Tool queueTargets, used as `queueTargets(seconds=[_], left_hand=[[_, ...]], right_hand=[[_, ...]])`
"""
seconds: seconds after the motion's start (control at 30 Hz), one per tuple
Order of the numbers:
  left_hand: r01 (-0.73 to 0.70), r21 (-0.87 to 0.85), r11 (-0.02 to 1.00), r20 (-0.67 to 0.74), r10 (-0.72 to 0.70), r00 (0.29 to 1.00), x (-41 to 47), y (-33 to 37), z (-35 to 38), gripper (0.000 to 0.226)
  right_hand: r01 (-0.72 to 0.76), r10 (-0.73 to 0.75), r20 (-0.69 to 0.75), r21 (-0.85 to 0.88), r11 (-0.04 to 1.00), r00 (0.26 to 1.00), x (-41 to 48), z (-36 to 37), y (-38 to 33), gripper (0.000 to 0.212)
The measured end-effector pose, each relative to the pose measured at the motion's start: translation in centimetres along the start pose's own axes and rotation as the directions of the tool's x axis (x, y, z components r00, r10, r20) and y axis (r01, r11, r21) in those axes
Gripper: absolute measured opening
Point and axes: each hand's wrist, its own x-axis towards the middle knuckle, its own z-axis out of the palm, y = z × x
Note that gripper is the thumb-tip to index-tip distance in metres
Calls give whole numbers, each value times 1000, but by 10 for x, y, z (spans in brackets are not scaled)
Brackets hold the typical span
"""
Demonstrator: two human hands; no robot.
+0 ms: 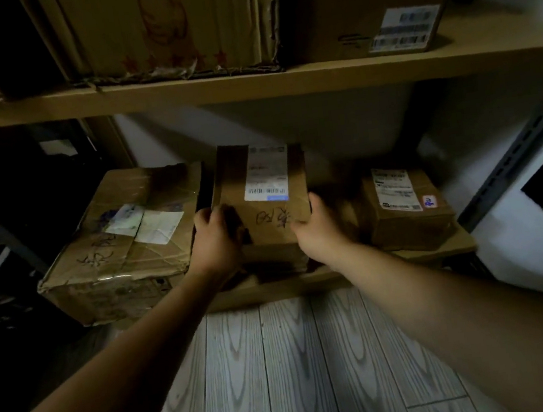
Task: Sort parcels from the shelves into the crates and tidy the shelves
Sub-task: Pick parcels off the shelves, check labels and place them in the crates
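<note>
Brown cardboard parcel [264,213] with white shipping label: on the lower wooden shelf [358,274], between a dented carton [121,232] and a small labelled box [405,209]. Our left hand [214,239] and right hand [318,230] clamp its near sides. We judge this the pick-up step. Next: draw it out level, toward a crate.

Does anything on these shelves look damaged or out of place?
Yes. The big brown cardboard box on the lower shelf's left is crushed and creased. On the upper shelf, the tall red-printed carton has a frayed, ragged bottom edge. The labelled brown parcel between left hand and right hand looks sound.
</note>
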Motion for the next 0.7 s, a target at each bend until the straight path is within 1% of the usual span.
queueTargets(seconds=[0.07,0.13,0.23,0.3,0.37,0.4,0.47,0.53,0.63,0.7], left_hand=[[-9,117,993,70,1,998,6,-1,3,37],[-22,182,983,139,-4,990,11,-4,6,36],[-29,265,964,225,-32,974,21,-2,2,41],[-8,307,952,242,-70,968,26,4,-4,48],[-31,336,941,244,-56,968,26,14,-6,58],[-69,347,936,249,-21,968,24,22,-4,61],[-170,346,923,262,79,962,16,45,3,64],[-258,299,919,306,163,938,8,68,16,64],[-317,218,923,396,213,893,-3,92,43,63],[-332,212,919,392,231,890,-9,107,59,63]], right_hand=[[-22,20,-24,-79,997,1000,14,7,-2,57],[-45,40,-35,-162,986,999,19,10,-3,52],[-84,93,33,-220,972,995,18,6,-6,54],[-87,108,83,-227,970,991,15,-4,-9,56],[-96,118,78,-245,965,990,7,-19,-10,59],[-104,122,62,-240,965,991,1,-29,-7,59],[-100,108,25,-218,971,994,-10,-53,0,58],[-92,96,10,-209,974,995,-18,-80,10,55],[-109,109,-13,-190,976,994,-28,-116,28,51],[-89,78,-57,-224,970,995,-28,-140,35,49]])
